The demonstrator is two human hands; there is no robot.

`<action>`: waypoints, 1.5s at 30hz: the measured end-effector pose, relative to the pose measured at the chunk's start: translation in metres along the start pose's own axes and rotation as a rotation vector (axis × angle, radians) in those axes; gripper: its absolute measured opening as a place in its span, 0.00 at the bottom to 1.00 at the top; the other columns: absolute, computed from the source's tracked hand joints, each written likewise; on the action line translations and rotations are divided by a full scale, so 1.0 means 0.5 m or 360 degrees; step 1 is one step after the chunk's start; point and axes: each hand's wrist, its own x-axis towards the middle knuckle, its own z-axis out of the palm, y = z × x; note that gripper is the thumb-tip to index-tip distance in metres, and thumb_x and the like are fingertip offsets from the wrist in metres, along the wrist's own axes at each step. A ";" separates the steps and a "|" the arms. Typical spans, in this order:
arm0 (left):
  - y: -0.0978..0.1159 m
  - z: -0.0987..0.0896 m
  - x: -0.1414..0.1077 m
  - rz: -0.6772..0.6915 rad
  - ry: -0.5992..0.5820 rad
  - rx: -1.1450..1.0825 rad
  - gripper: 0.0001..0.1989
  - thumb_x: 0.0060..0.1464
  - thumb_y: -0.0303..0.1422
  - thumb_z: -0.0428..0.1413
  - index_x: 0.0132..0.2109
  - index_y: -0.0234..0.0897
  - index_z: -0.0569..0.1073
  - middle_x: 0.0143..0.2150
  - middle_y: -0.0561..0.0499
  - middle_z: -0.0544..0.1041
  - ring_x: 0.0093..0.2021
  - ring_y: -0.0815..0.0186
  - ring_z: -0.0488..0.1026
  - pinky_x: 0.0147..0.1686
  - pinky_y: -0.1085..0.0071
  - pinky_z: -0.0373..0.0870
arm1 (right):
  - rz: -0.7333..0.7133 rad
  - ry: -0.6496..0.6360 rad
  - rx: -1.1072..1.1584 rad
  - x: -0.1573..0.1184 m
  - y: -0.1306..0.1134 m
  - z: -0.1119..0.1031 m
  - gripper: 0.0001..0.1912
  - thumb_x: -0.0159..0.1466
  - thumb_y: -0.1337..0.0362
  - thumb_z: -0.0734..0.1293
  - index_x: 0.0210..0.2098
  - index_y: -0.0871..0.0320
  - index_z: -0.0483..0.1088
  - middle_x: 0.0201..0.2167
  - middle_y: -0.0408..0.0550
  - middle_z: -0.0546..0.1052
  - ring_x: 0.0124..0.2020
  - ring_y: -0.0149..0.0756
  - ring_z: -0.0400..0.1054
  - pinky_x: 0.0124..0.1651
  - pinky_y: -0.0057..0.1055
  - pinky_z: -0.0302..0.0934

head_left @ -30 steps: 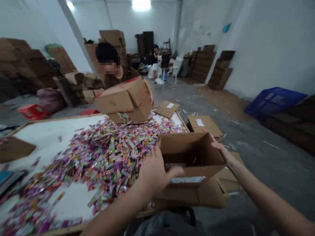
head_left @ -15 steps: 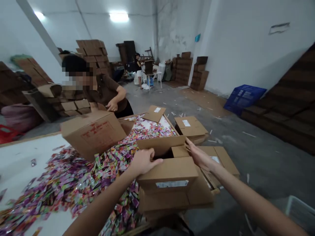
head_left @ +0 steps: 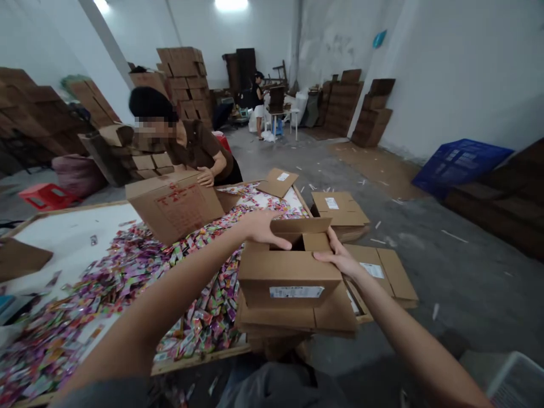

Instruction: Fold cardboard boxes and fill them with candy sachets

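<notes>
Carton (head_left: 291, 275), part-open, on flattened cardboard (head_left: 334, 317); left grip (head_left: 258, 228) spread at left edge, right grip (head_left: 343, 262) pinching right side; sachets (head_left: 208, 311) alongside.

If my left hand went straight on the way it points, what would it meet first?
Probably the raised far flap of the carton: the left hand is right at its edge, though whether they touch is unclear.
</notes>
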 end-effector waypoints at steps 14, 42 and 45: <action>0.061 0.164 -0.128 0.0210 0.0069 0.0165 0.65 0.37 0.63 0.56 0.67 0.17 0.44 0.69 0.25 0.44 0.69 0.42 0.39 0.66 0.46 0.40 | -0.0455 -0.0619 -0.1467 -0.048 -0.125 0.078 0.54 0.48 0.37 0.70 0.66 0.60 0.56 0.65 0.64 0.58 0.67 0.64 0.45 0.64 0.66 0.29; 0.054 0.135 -0.068 0.0127 0.0085 0.0176 0.71 0.24 0.59 0.63 0.70 0.40 0.38 0.71 0.28 0.42 0.68 0.34 0.39 0.60 0.37 0.34 | -0.0387 -0.0556 -0.1122 -0.011 -0.138 0.046 0.32 0.45 0.48 0.75 0.47 0.56 0.77 0.49 0.57 0.77 0.55 0.60 0.67 0.58 0.55 0.59; 0.055 0.121 -0.113 0.0111 0.0244 0.0167 0.67 0.25 0.57 0.64 0.70 0.42 0.44 0.69 0.30 0.49 0.66 0.35 0.47 0.61 0.41 0.41 | -0.0256 -0.0527 -0.0713 -0.002 -0.176 0.019 0.32 0.50 0.48 0.73 0.52 0.54 0.73 0.47 0.53 0.78 0.49 0.54 0.73 0.54 0.52 0.65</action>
